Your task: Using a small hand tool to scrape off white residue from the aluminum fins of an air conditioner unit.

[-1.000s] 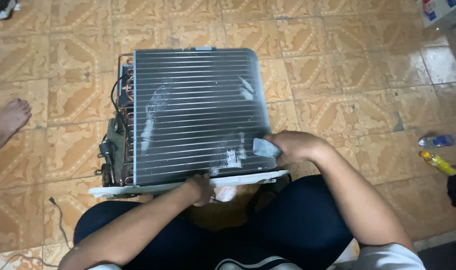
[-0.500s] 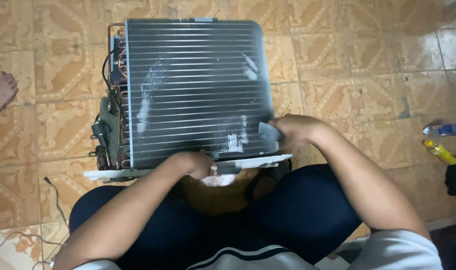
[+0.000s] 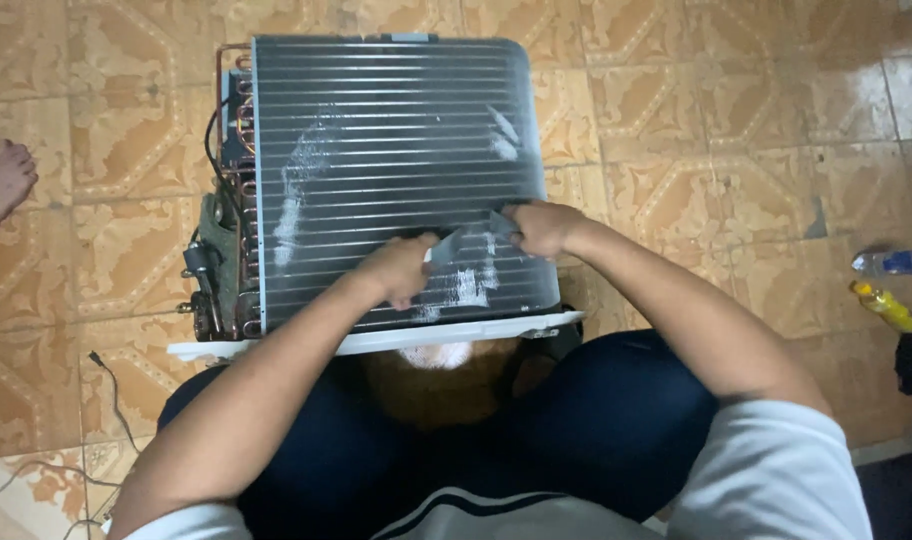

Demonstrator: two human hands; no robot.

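Lying flat on tiled floor [image 3: 676,150], finned coil unit [image 3: 396,130] showing grey fins, whitish smears, copper tubing [image 3: 238,200] at left edge. Left hand [image 3: 401,270] and right hand [image 3: 541,228] both pinching small grey sheet [image 3: 466,243] against fins near front edge.

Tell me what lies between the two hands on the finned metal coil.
In the head view, a small grey tool spans left hand and right hand.

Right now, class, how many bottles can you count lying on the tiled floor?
2. A clear bottle with a blue cap lies at the right edge of the floor; a yellow bottle lies just below it. Others may be out of frame.
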